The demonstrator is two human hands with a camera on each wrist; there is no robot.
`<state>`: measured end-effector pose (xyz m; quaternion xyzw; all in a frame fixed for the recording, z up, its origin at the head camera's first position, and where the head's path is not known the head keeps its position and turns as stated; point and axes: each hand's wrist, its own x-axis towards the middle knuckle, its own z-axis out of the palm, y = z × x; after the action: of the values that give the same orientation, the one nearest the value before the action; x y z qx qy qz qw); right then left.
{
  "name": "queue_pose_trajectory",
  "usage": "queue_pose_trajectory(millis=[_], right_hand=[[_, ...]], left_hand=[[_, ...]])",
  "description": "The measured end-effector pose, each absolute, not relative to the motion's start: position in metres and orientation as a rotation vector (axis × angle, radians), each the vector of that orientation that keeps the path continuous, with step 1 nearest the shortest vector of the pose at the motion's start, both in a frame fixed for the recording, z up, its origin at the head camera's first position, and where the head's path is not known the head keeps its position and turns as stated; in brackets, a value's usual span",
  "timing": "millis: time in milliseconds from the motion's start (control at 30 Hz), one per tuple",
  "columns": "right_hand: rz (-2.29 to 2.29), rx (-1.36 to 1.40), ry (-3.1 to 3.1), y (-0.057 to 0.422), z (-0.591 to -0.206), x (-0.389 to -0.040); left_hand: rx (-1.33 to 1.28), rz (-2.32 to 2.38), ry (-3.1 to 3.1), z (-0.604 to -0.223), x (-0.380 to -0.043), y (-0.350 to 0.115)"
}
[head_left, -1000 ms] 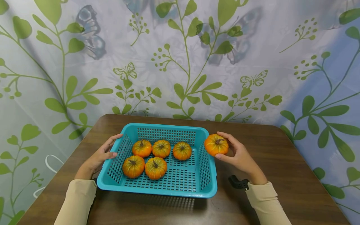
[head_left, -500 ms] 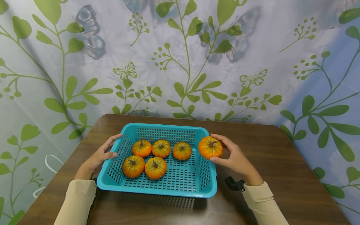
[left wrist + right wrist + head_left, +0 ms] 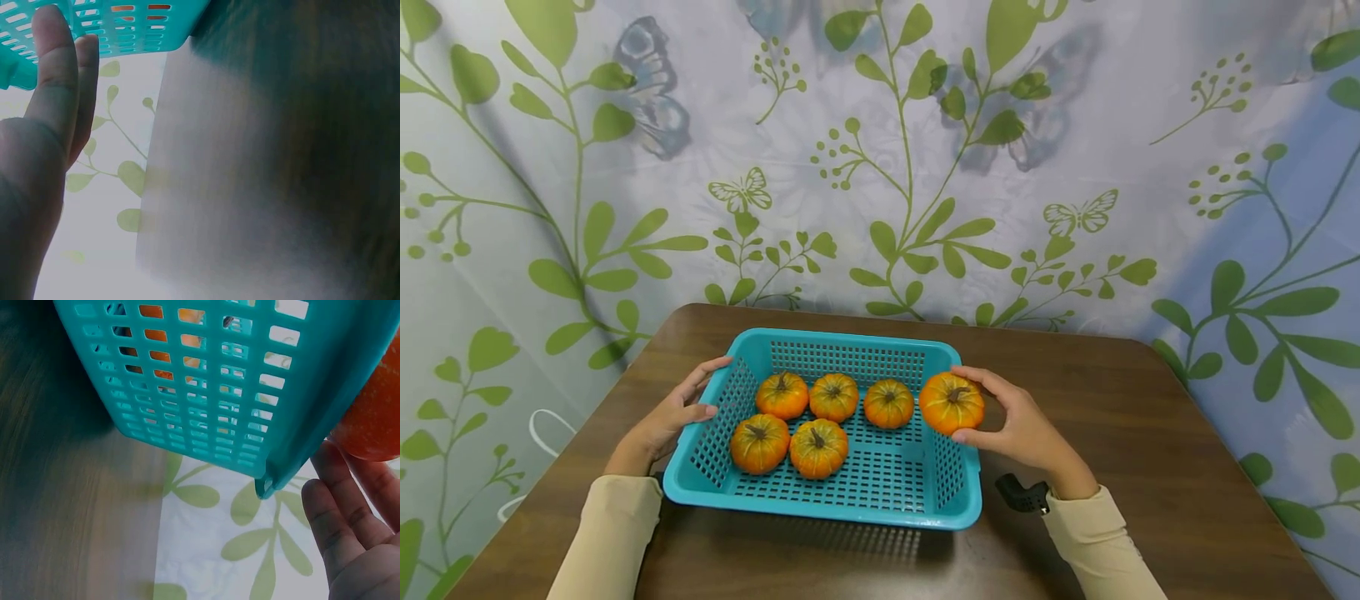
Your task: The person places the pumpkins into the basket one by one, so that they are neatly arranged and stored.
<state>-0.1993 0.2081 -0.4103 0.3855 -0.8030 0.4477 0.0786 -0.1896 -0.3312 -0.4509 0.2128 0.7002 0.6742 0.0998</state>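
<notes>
A turquoise plastic basket (image 3: pixel 820 516) with slotted walls stands on the table, several small orange-and-green pumpkins (image 3: pixel 817 448) lying inside. At its left side my left hand (image 3: pixel 662 421) grips the rim, thumb over the edge; the left wrist view shows fingers (image 3: pixel 56 81) against the outer wall. Another pumpkin (image 3: pixel 951 403) is held between the thumb and fingers of my right hand (image 3: pixel 1018 425), over the basket's right rim. From the right wrist, this pumpkin (image 3: pixel 375 412) shows beyond the rim, with fingers (image 3: pixel 340 512) beneath it.
The brown wooden table (image 3: pixel 1120 433) extends to the right of the basket and in front of it. Behind it hangs a pale cloth (image 3: pixel 865 167) printed with leaves and butterflies. A white cord (image 3: pixel 542 429) loops beyond the table's left edge.
My right hand has carried its pumpkin leftward and slightly down, from outside the basket's right edge to over the rim. The left hand keeps its place on the basket. The head view has shifted slightly.
</notes>
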Motion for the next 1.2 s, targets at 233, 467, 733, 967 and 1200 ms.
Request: queue_pose_trajectory(millis=[233,467,733,967,1200], right_hand=[[1.278,1.175,-2.493,0.204,-0.402,-0.199],[1.208,1.255,-2.584,0.196,-0.398,-0.201],[1.096,1.34,-2.625,0.188,-0.394,-0.204],[0.976,1.434,-2.688,0.182,-0.391,-0.207],[0.866,1.492,-2.789,0.175,-0.387,-0.208]], left_hand=[[0.612,1.993,2.084,-0.45,-0.189,-0.33],[0.615,1.997,2.076,-0.45,-0.19,-0.33],[0.602,1.991,2.093,-0.45,-0.192,-0.33],[0.634,2.008,2.057,-0.452,-0.192,-0.331],[0.625,2.01,2.056,-0.452,-0.19,-0.331]])
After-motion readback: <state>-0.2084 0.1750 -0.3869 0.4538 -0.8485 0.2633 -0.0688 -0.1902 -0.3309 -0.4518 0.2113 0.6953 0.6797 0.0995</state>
